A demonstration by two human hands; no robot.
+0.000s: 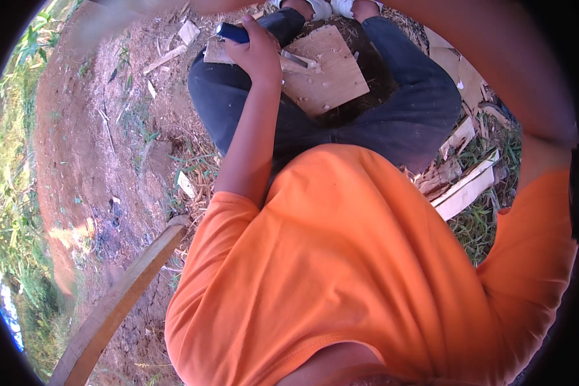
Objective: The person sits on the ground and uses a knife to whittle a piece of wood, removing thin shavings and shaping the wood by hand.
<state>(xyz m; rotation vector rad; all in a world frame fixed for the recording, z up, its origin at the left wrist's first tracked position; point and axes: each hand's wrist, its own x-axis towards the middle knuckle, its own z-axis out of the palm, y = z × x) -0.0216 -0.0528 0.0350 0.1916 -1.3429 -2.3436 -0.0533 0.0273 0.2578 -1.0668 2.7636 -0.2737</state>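
My left hand (258,51) is closed around a chisel (236,33) with a dark blue handle, its butt end pointing left. To the right of that hand, the metal blade meets a pale wooden board (338,77) lying between my bent legs. Loose shavings lie beside the blade. Another strip of wood (217,53) shows beneath my left hand. My right arm (495,58) is raised and sweeps across the upper edge. My right hand (224,5) is smeared by motion and partly cut off; its fingers cannot be read. A blurred pale shape (119,20) extends left of it.
A long wooden beam (119,299) stretches up from the lower left toward my left side. Split wood pieces (468,190) lie in grass at my right. Wood chips (166,58) are scattered on the bare earth to the left. Green plants (13,174) line the far left.
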